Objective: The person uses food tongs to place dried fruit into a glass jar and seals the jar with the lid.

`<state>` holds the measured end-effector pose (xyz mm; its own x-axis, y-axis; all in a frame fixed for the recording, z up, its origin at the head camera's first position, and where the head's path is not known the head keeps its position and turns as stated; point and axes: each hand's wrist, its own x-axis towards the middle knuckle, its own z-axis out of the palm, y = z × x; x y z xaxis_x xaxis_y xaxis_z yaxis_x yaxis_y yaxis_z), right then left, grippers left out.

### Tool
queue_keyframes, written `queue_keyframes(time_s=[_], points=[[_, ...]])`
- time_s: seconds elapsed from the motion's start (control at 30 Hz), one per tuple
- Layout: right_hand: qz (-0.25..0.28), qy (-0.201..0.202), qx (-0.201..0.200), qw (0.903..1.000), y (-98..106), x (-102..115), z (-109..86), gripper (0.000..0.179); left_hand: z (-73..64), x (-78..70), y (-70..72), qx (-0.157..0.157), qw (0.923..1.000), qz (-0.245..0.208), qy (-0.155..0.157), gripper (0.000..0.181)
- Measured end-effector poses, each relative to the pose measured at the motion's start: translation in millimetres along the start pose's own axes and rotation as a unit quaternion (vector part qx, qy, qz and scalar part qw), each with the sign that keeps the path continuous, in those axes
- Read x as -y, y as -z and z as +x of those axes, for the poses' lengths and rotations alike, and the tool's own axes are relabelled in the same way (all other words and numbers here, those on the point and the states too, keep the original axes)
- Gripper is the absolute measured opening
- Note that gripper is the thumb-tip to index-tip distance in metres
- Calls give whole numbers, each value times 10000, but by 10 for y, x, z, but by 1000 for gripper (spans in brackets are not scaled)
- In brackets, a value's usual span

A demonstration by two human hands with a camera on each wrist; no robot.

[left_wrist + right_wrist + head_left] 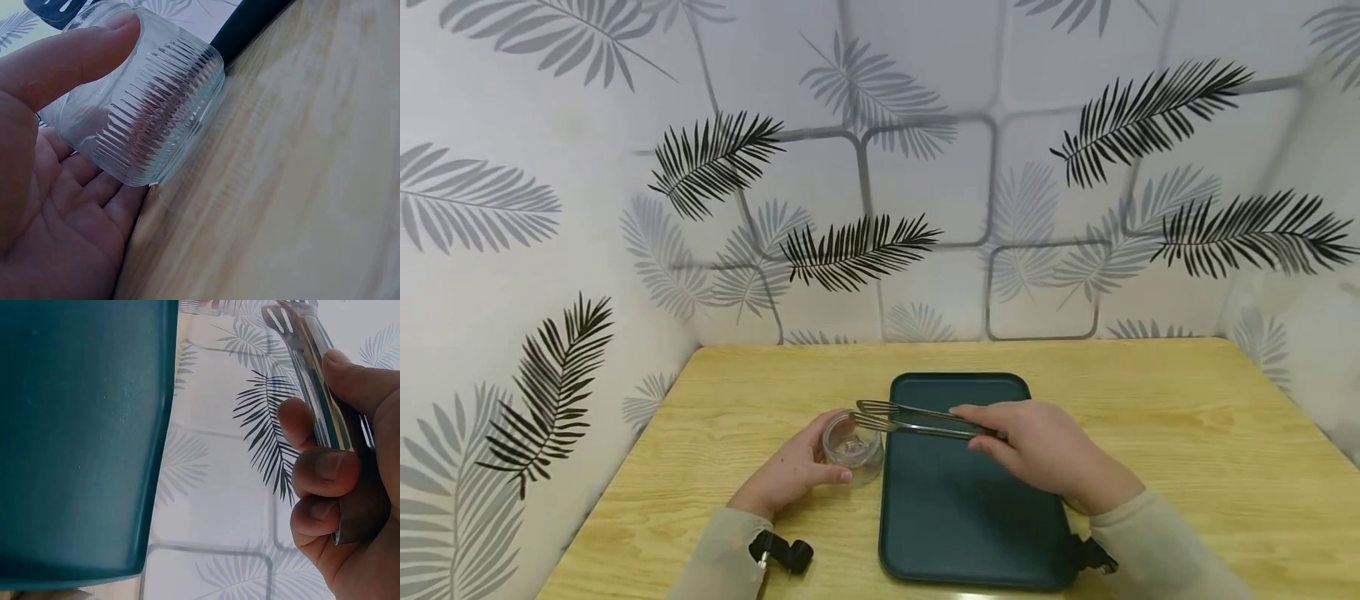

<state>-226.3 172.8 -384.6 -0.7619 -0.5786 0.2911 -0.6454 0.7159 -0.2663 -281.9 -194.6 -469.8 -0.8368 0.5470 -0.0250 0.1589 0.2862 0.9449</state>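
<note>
A clear glass jar with ribbed sides stands upright on the table, just left of the dark green tray. My left hand holds it, thumb on the near side and fingers round the far side. In the left wrist view, something reddish shows through the ribs of the jar. My right hand grips metal tongs above the tray. Their slotted tips point left over the jar's mouth and stand slightly apart. In the right wrist view, fingers and thumb wrap the tongs near the handle end.
The wooden table meets a wall with a leaf pattern at the back. A pale object, mostly hidden by my right wrist, lies at the tray's right edge. Both sleeves carry black wrist mounts.
</note>
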Motion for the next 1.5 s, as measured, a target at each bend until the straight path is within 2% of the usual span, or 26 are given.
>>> queue_keyframes(time_s=[0.23,0.5,0.67,0.93,1.07,1.3,1.5], points=[[185,-879,313,9955,45,-118,-123,58,5,-9,2,109,9997,-161,-150,87],[167,-1627,282,9861,87,-349,-376,65,-17,33,15,121,9998,-150,-60,86],[-39,-1976,240,9800,133,-530,-567,66,-23,70,1,175,9995,-268,-76,84],[-122,-2352,594,9701,247,-817,-829,71,-27,42,-2,118,9996,-241,-45,84],[-223,-2632,757,9615,304,-929,-964,71,-17,30,1,127,9996,-233,-105,85],[-390,-3272,985,9390,365,-1088,-1153,71,-7,54,12,157,9995,-272,-43,85],[-348,-3505,1069,9298,375,-1131,-1234,69,-11,38,15,112,9997,-206,-33,84]])
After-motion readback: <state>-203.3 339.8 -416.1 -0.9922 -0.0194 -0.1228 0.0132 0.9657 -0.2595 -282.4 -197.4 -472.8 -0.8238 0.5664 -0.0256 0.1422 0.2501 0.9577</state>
